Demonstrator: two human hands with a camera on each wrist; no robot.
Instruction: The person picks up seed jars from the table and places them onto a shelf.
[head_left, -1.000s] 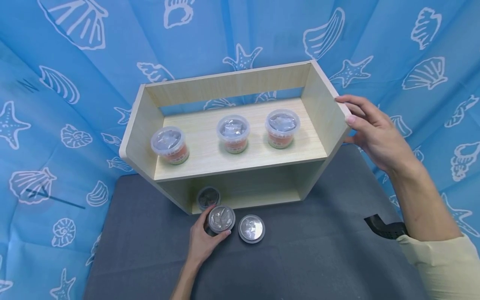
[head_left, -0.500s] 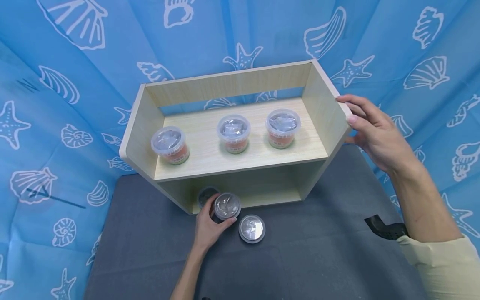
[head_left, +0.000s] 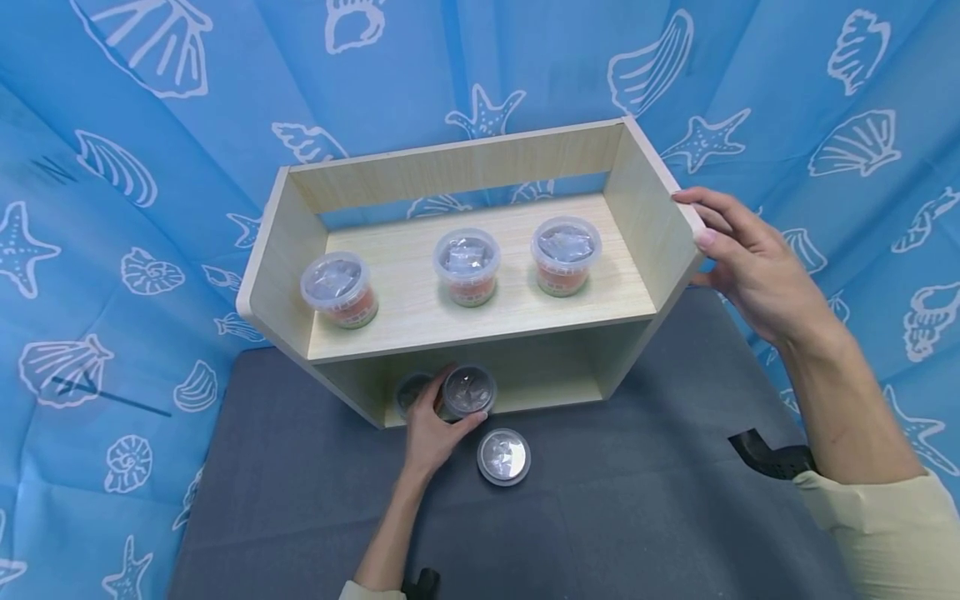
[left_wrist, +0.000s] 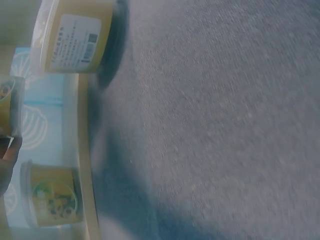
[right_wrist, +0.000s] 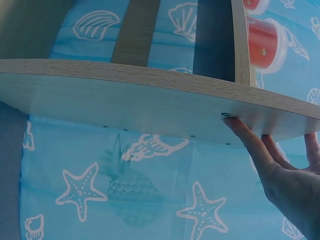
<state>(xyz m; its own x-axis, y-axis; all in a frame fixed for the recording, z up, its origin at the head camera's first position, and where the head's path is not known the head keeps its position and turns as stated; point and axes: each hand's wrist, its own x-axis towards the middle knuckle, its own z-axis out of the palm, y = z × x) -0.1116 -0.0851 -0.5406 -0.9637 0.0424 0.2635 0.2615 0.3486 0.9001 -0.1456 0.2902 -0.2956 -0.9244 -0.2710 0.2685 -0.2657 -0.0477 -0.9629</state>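
Note:
My left hand [head_left: 433,429] grips a round plastic tub [head_left: 469,390] with a clear lid, at the front of the lower shelf bay. In the left wrist view that held tub [left_wrist: 9,107] shows at the left edge, a finger against it. Just left of it, a second tub [head_left: 408,392] stands on the lower shelf, partly covered by my fingers. A third tub [head_left: 503,457] sits on the dark cloth before the shelf; its side [left_wrist: 75,42] is yellow with a white label. My right hand [head_left: 750,258] rests its fingertips against the outer face of the wooden shelf's right side panel [right_wrist: 125,95].
The two-tier wooden shelf [head_left: 480,329] stands on the grey cloth-covered table [head_left: 637,500]. On its upper board are three clear-lidded tubs with reddish sides: left [head_left: 341,292], middle [head_left: 467,267] and right [head_left: 565,257]. A blue seashell curtain [head_left: 150,275] hangs behind and around.
My left hand has carried its tub forward and to the right, from the cloth beside the shelf front into the lower bay's opening. The right hand stays at the side panel.

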